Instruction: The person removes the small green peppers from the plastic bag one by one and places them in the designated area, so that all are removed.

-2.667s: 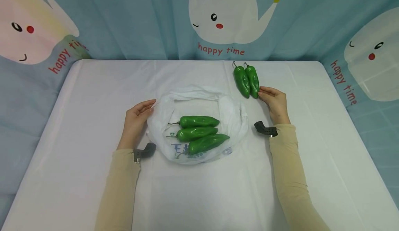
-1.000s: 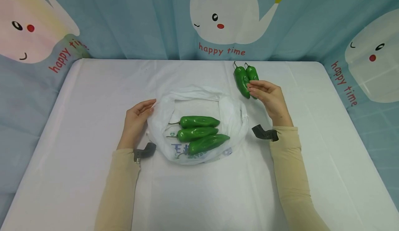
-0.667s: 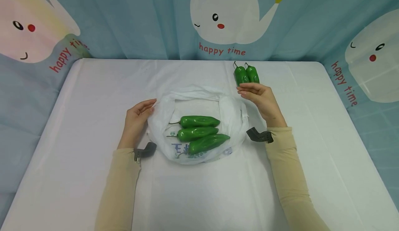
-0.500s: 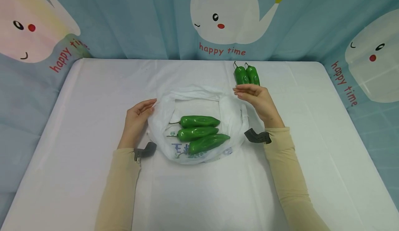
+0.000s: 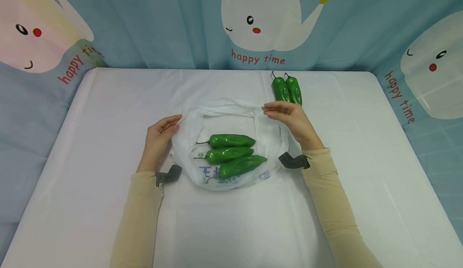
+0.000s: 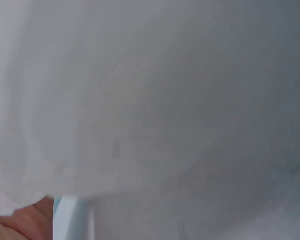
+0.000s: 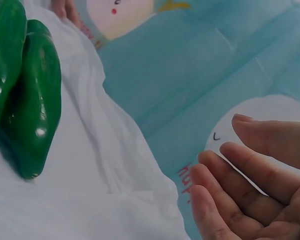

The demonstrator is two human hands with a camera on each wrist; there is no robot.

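Note:
A white plastic bag (image 5: 269, 139) lies on the table with its mouth spread wide. Inside it three green peppers (image 5: 231, 141) lie side by side, stems to the left. My left hand (image 5: 158, 139) holds the bag's left rim between thumb and fingers; in the left wrist view the bag's film (image 6: 115, 110) covers most of the picture. My right hand (image 5: 289, 119) hovers at the bag's right back rim, holding nothing, and the right wrist view shows its thumb and fingers (image 7: 240, 190) apart. Behind it lie two more green peppers (image 5: 281, 89), their lower ends hidden by the hand.
A white cloth covers the table (image 5: 231, 228). Beyond its back edge hangs a blue curtain (image 5: 162, 27) with whale prints. A black wrist camera (image 5: 294, 161) on the right arm sits close to the bag's right side.
My right hand has moved left and slightly toward me, from the two loose peppers to the bag's right rim. My left hand, the bag and the peppers have stayed put.

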